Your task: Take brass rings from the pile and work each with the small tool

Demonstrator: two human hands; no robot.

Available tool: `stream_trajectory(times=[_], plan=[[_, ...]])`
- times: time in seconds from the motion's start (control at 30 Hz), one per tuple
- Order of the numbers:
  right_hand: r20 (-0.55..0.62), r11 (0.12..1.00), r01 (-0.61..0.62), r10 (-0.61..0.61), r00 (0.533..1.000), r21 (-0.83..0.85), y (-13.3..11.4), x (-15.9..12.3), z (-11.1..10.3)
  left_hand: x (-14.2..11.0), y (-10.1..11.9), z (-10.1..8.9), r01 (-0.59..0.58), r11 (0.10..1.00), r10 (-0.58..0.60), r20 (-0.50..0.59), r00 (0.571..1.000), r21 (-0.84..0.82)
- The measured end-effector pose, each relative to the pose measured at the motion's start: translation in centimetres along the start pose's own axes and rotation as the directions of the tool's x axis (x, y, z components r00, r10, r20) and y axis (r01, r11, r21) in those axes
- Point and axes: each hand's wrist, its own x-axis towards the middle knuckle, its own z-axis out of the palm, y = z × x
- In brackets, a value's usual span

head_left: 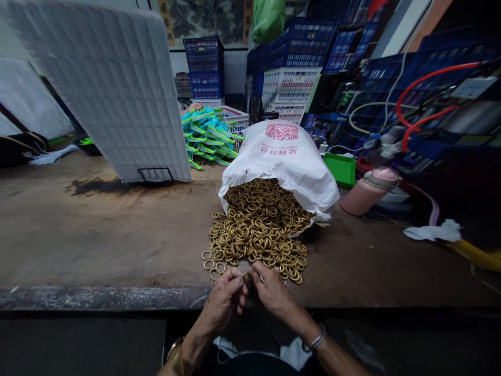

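Observation:
A white sack [287, 156] lies on its side on the worn wooden table [97, 230], spilling a heap of brass-coloured rings [256, 230] toward me. My left hand [225, 297] and my right hand [270, 290] meet at the table's near edge, just below the heap. Both have their fingers curled together around a small ring-like piece [247, 279] held between them. A few loose rings [211, 263] lie just left of the hands. A bracelet circles my right wrist and a gold band my left.
A white grid panel [113, 89] leans upright at the back left. A bundle of teal and green straps [207, 137] lies behind the sack. Blue and white crates [289, 57] are stacked at the back. A pink bottle [368, 190], a green box [341, 168] and hoses crowd the right.

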Motion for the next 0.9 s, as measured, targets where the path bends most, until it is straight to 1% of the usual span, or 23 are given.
stream_trajectory(times=[0.1, 0.2, 0.33, 0.47, 0.57, 0.67, 0.73, 0.8, 0.87, 0.9], plan=[[0.081, 0.985, 0.031, -0.018, 0.997, -0.169, -0.2, -0.7, 0.0, 0.0, -0.2, -0.1, -0.019, 1.0, 0.018, -0.022, 1.0, -0.012], [0.126, 0.962, 0.048, -0.014, 0.992, -0.27, -0.3, -1.1, 0.1, 0.0, -0.3, -0.1, -0.03, 1.0, 0.03, -0.031, 0.999, 0.006], [0.144, 0.934, 0.043, 0.009, 0.99, -0.354, -0.4, -1.2, 0.1, -0.1, -0.4, -0.1, -0.049, 0.996, 0.052, -0.033, 0.998, 0.08], [0.162, 0.9, 0.014, 0.063, 0.985, -0.436, -1.1, -1.1, -0.1, -0.3, -0.5, -0.2, -0.052, 0.989, 0.061, -0.062, 0.996, 0.137], [0.186, 0.885, 0.012, 0.084, 0.979, -0.465, -1.7, -0.7, -0.2, -0.7, -0.4, -0.3, -0.046, 0.99, 0.057, -0.079, 0.995, 0.136], [0.166, 0.879, -0.049, 0.144, 0.975, -0.473, -2.0, -0.1, -0.6, -1.6, 0.3, -0.2, -0.048, 0.995, 0.052, -0.041, 0.998, 0.092], [0.139, 0.897, -0.087, 0.162, 0.977, -0.433, -1.9, 0.3, -0.8, -2.2, 0.9, 0.1, -0.044, 0.999, 0.044, 0.0, 0.999, 0.032], [0.114, 0.946, -0.094, 0.135, 0.984, -0.309, -1.8, 0.6, -0.8, -2.6, 1.5, 0.4, -0.049, 0.997, 0.05, 0.017, 0.999, -0.052], [0.101, 0.991, -0.115, 0.122, 0.987, -0.073, -2.0, 0.7, -0.7, -2.6, 1.8, 0.5, -0.062, 0.99, 0.065, 0.017, 0.998, -0.128], [0.108, 0.987, -0.143, 0.135, 0.985, 0.072, -2.1, 0.6, -0.5, -2.5, 1.9, 0.5, -0.067, 0.986, 0.071, 0.017, 0.997, -0.155]])
